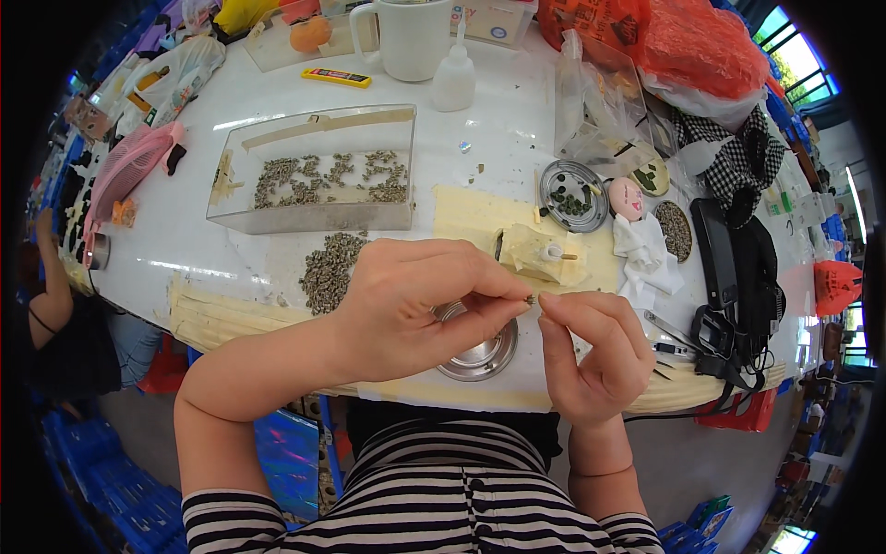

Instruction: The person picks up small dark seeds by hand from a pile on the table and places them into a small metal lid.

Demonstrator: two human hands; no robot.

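Over the table's near edge, my left hand [415,300] pinches a tiny brassy metal piece [530,299] between thumb and forefinger. The fingertips of my right hand [600,355] are pressed together right beside that piece. Whether they grip it or something else too small to see, I cannot tell. A round shiny metal dish [482,358] sits below my hands, partly hidden by them. A pile of small grey-brown metal pieces [325,275] lies next to my left wrist. Just beyond the fingertips stands a block wrapped in cream tape [544,255], with a short wooden peg in it.
A clear open box [318,220] holds many similar pieces. Dark green bits lie in a round metal dish [591,220] at the right, near crumpled white tissue [637,247] and a black strap [738,268]. A white mug [415,42], squeeze bottle [454,85] and yellow cutter [336,78] lie farther back.
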